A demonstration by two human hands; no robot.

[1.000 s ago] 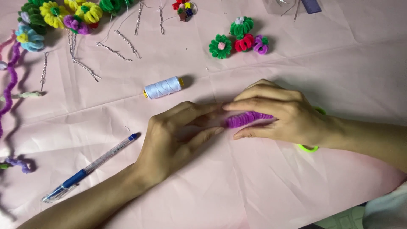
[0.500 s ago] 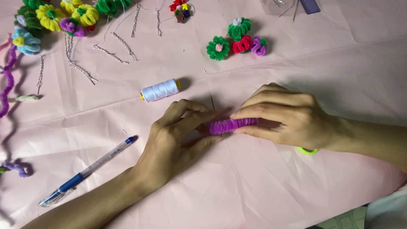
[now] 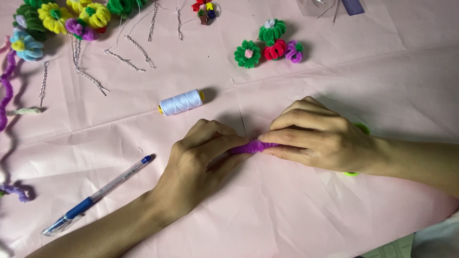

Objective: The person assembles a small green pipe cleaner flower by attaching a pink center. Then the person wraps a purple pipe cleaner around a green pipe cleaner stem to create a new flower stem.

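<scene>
Pink-covered worktop under soft, even light

A creased pale pink sheet [image 3: 296,220] covers the whole worktop, its fold lines crossing in a grid; at the lower right corner its edge gives way to a patch of pale green surface [image 3: 394,249].

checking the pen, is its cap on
No, the blue pen lies uncapped on the pink table cover, its bare tip pointing toward the left hand.

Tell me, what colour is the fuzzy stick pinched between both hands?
Purple; the fuzzy stick shows best in the head view.
</scene>
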